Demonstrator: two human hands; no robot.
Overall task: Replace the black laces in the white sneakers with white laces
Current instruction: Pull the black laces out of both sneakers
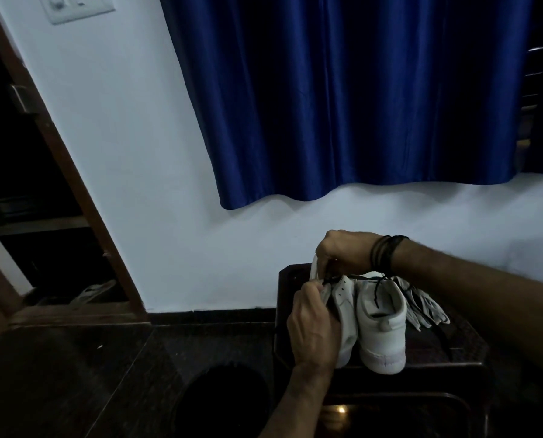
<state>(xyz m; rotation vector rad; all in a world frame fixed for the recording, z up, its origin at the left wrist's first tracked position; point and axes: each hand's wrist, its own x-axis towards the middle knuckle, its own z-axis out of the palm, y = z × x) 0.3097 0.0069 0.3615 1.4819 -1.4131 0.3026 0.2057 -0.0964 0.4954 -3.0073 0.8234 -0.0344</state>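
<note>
Two white sneakers stand on a dark stool [453, 349], heels toward me. My left hand [313, 327] grips the side of the left sneaker [343, 298]. My right hand [343, 251] reaches over its front and pinches the black lace [330, 278] at the eyelets. The right sneaker [380, 327] stands free, with a loose black lace [378, 287] hanging over its collar. A bundle of white laces [422, 306] lies on the stool just right of the sneakers.
The stool stands against a pale wall [169, 216] under a blue curtain [343, 99]. A dark round object [223, 403] sits on the dark floor left of the stool. A wooden door frame [74, 172] and an open doorway are at far left.
</note>
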